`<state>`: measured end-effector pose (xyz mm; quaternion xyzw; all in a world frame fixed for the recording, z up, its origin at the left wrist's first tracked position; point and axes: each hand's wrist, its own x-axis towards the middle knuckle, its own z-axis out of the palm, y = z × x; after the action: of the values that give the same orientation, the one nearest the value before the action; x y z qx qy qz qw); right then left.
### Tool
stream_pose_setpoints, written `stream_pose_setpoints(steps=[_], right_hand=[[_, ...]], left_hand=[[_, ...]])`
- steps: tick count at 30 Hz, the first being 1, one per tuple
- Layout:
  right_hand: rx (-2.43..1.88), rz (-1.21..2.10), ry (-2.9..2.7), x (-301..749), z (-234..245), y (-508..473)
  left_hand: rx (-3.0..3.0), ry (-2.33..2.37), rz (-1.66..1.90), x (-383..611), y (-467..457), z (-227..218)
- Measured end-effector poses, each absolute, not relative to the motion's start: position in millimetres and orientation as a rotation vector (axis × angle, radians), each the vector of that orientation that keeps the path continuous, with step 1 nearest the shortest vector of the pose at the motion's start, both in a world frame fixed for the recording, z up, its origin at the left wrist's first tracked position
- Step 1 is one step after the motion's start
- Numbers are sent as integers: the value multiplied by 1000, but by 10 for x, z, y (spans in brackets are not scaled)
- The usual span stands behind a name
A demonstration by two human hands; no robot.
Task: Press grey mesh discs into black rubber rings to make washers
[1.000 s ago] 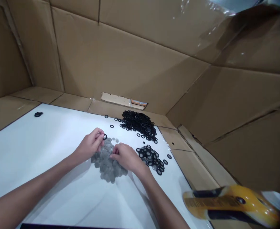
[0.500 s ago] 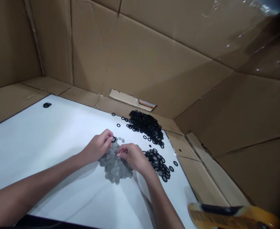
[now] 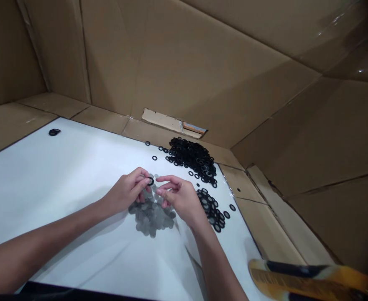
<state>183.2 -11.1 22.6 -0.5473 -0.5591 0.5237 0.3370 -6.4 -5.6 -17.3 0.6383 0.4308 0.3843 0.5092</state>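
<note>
Pinched between the thumb and fingertips of my left hand (image 3: 130, 188) is a small black ring (image 3: 151, 181). My right hand (image 3: 180, 196) is just to its right, thumb and index finger apart, the index pointing toward the ring. I cannot make out a disc between those fingers. Beneath both hands spreads a heap of thin grey translucent discs (image 3: 152, 219) on the white tabletop (image 3: 86, 175). To the right of my right hand lies a pile of black rings with grey centres (image 3: 213, 215), partly hidden by that hand.
A large pile of black rings (image 3: 192, 156) stands at the table's back right, several loose ones around it. A few black pieces (image 3: 54, 132) lie at the far left corner. Cardboard walls (image 3: 159, 62) enclose the table. A yellow and black object (image 3: 297, 278) is at lower right.
My right hand has lifted from the disc heap, and its thumb and index finger have parted. My left hand keeps the ring in nearly the same place. The view has shifted slightly.
</note>
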Motion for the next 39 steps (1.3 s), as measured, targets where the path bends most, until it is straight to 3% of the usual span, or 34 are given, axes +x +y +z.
stream_pose_setpoints(steps=[9, 19, 34, 39], right_hand=[[-1416, 1311, -1380, 1759, 145, -128], [-1241, 1581, -1233, 1774, 190, -181], [-1207, 1010, -1693, 1723, 113, -252], [-1166, 961, -1791, 1727, 123, -270]], left_hand=[[1556, 899, 859, -65, -110, -192], [1433, 791, 881, -71, -130, -113], [1367, 860, 793, -82, -118, -65], [1397, 870, 719, -99, -120, -57]])
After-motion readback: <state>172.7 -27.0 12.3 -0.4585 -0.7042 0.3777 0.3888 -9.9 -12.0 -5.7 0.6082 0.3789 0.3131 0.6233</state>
